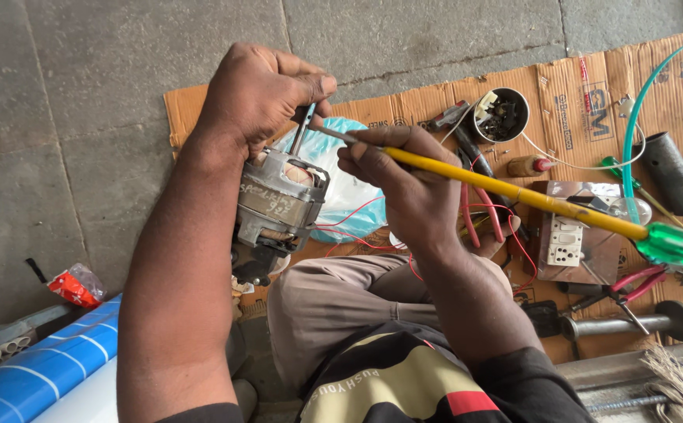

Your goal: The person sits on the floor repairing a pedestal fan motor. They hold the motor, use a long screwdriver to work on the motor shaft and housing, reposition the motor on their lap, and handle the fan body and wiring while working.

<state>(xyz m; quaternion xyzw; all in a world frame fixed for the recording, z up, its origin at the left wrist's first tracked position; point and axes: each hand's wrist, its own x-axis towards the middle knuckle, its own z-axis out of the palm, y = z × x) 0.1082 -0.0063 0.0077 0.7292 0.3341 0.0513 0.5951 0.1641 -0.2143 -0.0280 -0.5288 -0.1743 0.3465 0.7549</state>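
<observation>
Yellow-shafted screwdriver (513,190) pinched in right hand (404,184) fingers; left hand (259,94) fingers closed on motor (279,200) shaft.

A grey metal fan motor (280,205) stands upright left of centre, copper windings showing, its thin shaft (303,129) pointing toward 12 o'clock. A long screwdriver (513,192) — yellow shank, green handle — slants from 4 o'clock, its tip just beside the shaft.
</observation>
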